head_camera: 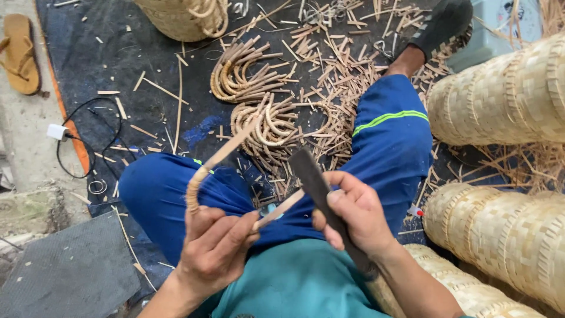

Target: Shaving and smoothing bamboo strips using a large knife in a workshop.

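- Left hand point(215, 247) is down low over the lap, fingers curled tight around a bent cane handle point(203, 174), wrapped in pale strip and curving up past the knee.
- The loose end of that cane point(279, 209) pokes out to the right from between thumb and fingers, and the knife meets it there.
- Right hand point(356, 215) is clamped shut around a dark knife point(315, 182), blade angled up and left, its edge against the cane end.
- Both hands sit close together over blue trousers point(388, 141) and a teal shirt point(300, 282).
- On the dark mat point(118, 53) beyond the knees lie two bunches of curved handles point(247, 76) among scattered cane offcuts point(335, 59).
- Woven baskets point(506, 94) are stacked at the right, another at the top edge.
- A sandal point(20, 53) lies far left, beside a black cable point(88, 135) with a white plug.
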